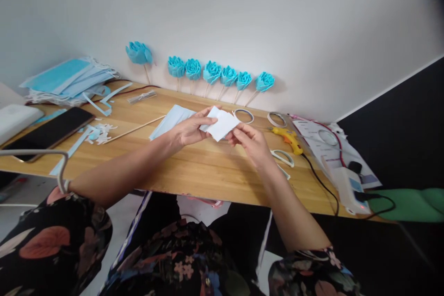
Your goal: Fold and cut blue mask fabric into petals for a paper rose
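Note:
Above the middle of the wooden table point(194, 171), a small white square of mask fabric point(222, 123) is held up between both hands. My left hand point(195, 128) pinches its left side, thumb on top. At its right lower corner, my right hand point(250, 141) grips the edge with thumb and fingers. Just behind my left hand lies a stack of pale blue mask fabric point(172, 119), partly covered by the hand. To the right of my right hand are a yellow glue gun point(289, 139) and white-handled scissors point(282, 158), the scissors partly hidden by my arm.
Several blue fabric roses point(212, 72) on sticks lean against the wall. Face masks point(65, 78) are piled at left, near a phone point(48, 132), scraps point(100, 132) and a wooden stick point(137, 128). Tape rolls point(276, 119) and a power strip point(350, 189) with cables lie right.

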{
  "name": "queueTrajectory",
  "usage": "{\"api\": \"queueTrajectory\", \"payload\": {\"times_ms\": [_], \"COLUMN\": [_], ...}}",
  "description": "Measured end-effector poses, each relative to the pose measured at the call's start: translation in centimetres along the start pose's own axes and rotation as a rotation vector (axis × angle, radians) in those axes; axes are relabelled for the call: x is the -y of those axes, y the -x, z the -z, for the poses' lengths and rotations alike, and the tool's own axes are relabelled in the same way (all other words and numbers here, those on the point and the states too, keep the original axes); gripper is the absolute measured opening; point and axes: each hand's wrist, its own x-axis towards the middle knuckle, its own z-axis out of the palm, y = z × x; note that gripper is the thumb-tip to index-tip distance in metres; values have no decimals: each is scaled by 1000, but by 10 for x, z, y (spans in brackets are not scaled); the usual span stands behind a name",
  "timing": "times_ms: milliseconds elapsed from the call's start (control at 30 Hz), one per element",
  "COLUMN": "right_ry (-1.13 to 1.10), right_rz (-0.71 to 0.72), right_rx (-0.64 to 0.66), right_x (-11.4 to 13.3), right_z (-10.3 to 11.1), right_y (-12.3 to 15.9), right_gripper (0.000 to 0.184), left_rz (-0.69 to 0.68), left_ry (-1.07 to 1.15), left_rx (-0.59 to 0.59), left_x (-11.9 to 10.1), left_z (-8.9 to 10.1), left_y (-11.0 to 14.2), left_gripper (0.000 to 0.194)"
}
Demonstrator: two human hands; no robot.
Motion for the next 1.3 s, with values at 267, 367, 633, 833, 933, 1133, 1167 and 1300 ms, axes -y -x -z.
{"api": "queueTrajectory", "payload": {"times_ms": [267,367,633,833,933,1133,1167,1300], "right_ry": [514,645,615,635,607,670,657,551], "right_rz": [380,468,381,342,307,466,480,463], "right_rx": [-55,35,68,51,-43,-123,-125,-54], "right_x": [8,19,17,0,-14,-24,-24,-27], "right_z": [6,4,7,-3,-8,-6,-5,-7], "right_y": [-11,-16,-38,-51,-47,-41,-41,-43], "right_gripper": [54,23,12,10,10,13,13,14], "left_rz": [75,67,-23,-163,-213,-264,-275,-302], "left_ry": [-32,-73,-118,-240,-302,-374,-382,-426], "left_rx": [157,165,-46,-122,-98,-54,-52,-30], "left_x": [-10,-7,-6,6,11,15,16,18], "left_z": [-6,0,23,29,30,33,33,31], "left_y": [11,5,-10,-7,-3,-2,-2,-2], "left_gripper": [58,57,60,47,41,40,39,38]}}
